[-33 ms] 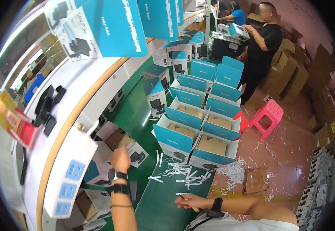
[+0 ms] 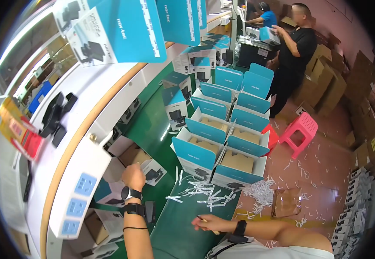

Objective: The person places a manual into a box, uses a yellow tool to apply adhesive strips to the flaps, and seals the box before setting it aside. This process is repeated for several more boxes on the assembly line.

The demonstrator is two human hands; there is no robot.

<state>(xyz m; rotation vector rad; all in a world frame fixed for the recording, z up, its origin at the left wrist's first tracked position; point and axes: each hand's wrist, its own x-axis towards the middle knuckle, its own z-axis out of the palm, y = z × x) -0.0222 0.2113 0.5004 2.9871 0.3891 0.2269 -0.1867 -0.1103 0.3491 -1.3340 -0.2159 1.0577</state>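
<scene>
My left hand [image 2: 134, 176], curled with its fingertips hidden, is at the near corner of an open cardboard box [image 2: 154, 173] with a device printed on its white side. Brown cardboard shows inside that box. Lower right, over the green tabletop [image 2: 176, 231], my right hand [image 2: 211, 223] is closed around a thin pen-like tool [image 2: 216, 232] with a dark tip and a tan end; its exact kind is unclear. Ahead stand two rows of open white and teal boxes [image 2: 195, 156], lids up, several with brown inserts. White paper strips [image 2: 200, 190] lie between my right hand and these boxes.
At left runs a white shelf [image 2: 73, 116] with a wooden edge, a socket panel [image 2: 76, 207] and a black device [image 2: 58, 116]. More teal boxes [image 2: 138, 30] overhang it. Strips litter the floor by a pink stool [image 2: 299, 131]. A person [image 2: 297, 52] holds a box beyond.
My right hand has lifted very slightly, with the tool still in it. My left hand stays at the open box. The whole view has shifted a little.
</scene>
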